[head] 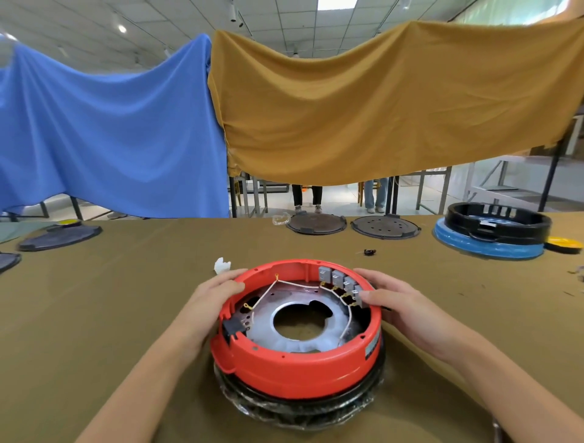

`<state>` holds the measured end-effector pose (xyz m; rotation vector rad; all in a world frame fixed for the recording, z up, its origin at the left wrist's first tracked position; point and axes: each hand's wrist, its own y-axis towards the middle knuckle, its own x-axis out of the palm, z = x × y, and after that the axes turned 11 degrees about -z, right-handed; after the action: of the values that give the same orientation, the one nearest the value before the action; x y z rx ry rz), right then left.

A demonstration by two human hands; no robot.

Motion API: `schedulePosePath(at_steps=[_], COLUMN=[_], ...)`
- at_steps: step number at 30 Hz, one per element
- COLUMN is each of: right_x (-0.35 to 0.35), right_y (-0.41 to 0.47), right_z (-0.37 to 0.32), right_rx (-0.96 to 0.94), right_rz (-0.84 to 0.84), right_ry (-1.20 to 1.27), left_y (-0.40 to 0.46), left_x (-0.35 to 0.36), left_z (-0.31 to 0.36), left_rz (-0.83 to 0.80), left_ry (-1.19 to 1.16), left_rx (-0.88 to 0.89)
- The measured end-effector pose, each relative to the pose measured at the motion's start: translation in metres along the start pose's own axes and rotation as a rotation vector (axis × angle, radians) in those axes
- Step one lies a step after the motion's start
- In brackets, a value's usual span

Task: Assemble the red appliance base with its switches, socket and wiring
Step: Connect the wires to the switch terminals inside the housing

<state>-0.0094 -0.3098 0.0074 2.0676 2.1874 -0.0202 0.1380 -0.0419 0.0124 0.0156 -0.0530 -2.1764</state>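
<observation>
Bright, even light from ceiling panels (336, 3), soft shadows, strong wide-angle bending at the edges, slight blur overall.

One round red plastic appliance base (297, 363) is sitting on the olive-clothed table (126, 300). Four small grey switch blocks (343, 283) are lining its inner wall. Two bare hands are showing, left (215, 292) and right (390, 295). Two round dark metal plates (316, 223) are lying at the far edge.
</observation>
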Motion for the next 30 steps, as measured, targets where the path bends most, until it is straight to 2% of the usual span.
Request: schedulePosePath(at_steps=[4,10,12,15,16,18,20,22,26,30], right_x=[0.001,-0.003,-0.013,-0.036,-0.044,-0.057,-0.064,-0.065,-0.060,-0.059], right_y=[0.000,-0.004,-0.004,-0.013,-0.016,-0.022,-0.023,-0.022,-0.015,-0.012], right_z=[0.001,-0.006,-0.012,-0.019,-0.020,-0.014,-0.009,-0.005,0.005,0.010], right_rx=[-0.015,0.018,-0.021,-0.065,-0.039,0.051,0.161,0.261,0.512,0.578], right_rz=[0.003,0.053,0.278,0.766,0.874,0.971,0.935,0.816,0.593,0.624], right_ry=[-0.016,-0.100,-0.108,0.027,0.025,-0.042,-0.139,-0.270,-0.697,-0.938], left_y=[-0.004,-0.002,-0.001,0.003,0.005,0.008,0.011,0.014,0.016,0.020], left_x=[0.002,0.001,0.000,-0.001,-0.002,-0.004,-0.006,-0.008,-0.015,-0.017], left_z=[0.001,0.001,-0.001,-0.006,-0.007,-0.008,-0.010,-0.012,-0.014,-0.018], left_rz=[0.027,-0.015,-0.004,0.020,0.013,-0.022,-0.052,-0.054,-0.057,-0.062], left_ry=[-0.069,-0.090,-0.112,-0.127,-0.128,-0.134,-0.126,-0.107,-0.088,-0.074], left_rx=[0.007,-0.009,-0.002,-0.005,-0.004,-0.003,-0.003,-0.006,-0.028,-0.015])
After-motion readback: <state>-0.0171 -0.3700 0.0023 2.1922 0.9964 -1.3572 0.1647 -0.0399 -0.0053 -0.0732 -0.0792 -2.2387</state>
